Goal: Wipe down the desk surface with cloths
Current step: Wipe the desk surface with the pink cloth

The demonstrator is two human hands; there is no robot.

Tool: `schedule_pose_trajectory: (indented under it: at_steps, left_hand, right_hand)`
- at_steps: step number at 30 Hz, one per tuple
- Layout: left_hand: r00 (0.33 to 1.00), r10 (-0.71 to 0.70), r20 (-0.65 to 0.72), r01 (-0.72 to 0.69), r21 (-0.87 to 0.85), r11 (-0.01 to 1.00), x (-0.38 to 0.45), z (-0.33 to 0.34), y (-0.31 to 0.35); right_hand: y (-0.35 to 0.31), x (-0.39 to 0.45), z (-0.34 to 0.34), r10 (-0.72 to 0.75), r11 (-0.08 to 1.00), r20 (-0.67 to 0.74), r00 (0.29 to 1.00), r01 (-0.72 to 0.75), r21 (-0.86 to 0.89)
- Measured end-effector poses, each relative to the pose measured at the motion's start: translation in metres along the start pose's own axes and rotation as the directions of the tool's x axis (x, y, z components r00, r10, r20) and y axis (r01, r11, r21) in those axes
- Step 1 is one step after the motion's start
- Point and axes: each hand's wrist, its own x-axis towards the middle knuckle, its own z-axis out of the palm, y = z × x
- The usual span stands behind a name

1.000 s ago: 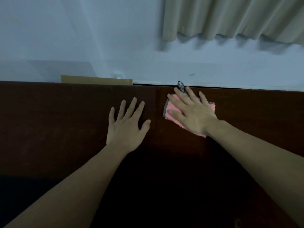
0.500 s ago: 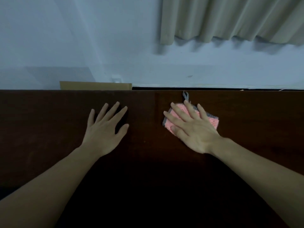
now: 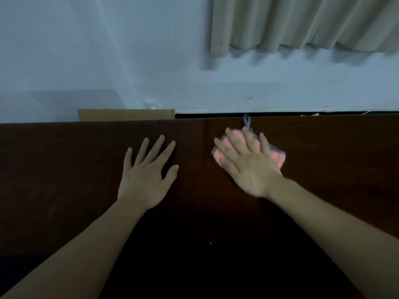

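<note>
One pink cloth (image 3: 277,156) near desk (image 3: 64,169) far edge, pressed under flat right hand (image 3: 248,167). Left hand (image 3: 144,175) beside, fingers spread flat on desk. Behind desk: one cardboard box (image 3: 126,115), one curtain (image 3: 302,22).

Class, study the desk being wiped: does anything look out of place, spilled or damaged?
Nothing looks spilled or damaged. Only the pink cloth has a grey loop poking over the desk back edge.
</note>
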Motion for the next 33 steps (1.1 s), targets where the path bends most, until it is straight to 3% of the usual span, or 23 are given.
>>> schedule_pose_trajectory:
  at_steps: [5,13,17,26,33]
  left_hand:
    - [1.0,-0.009,0.029,0.009,0.025,1.0,0.002,-0.001,0.001]
    - [1.0,0.007,0.004,-0.007,0.002,1.0,-0.001,0.0,0.0]
    - [1.0,0.01,0.0,-0.01,-0.01,1.0,0.0,0.0,0.001]
    - [1.0,0.011,-0.028,-0.011,0.011,1.0,0.003,0.004,-0.001]
    - [1.0,0.012,-0.005,-0.012,-0.009,1.0,0.001,0.001,-0.001]
  right_hand:
    - [-0.016,-0.036,0.008,-0.08,0.997,0.035,0.996,0.08,-0.008]
    - [-0.001,0.069,-0.015,0.114,0.993,-0.05,0.992,-0.113,0.018]
    - [-0.008,0.075,-0.016,0.142,0.989,-0.053,0.988,-0.14,0.041]
    - [-0.046,-0.029,0.008,-0.053,0.998,0.036,0.998,0.054,-0.025]
    - [-0.029,0.06,-0.009,0.031,0.999,-0.05,0.998,-0.032,-0.013]
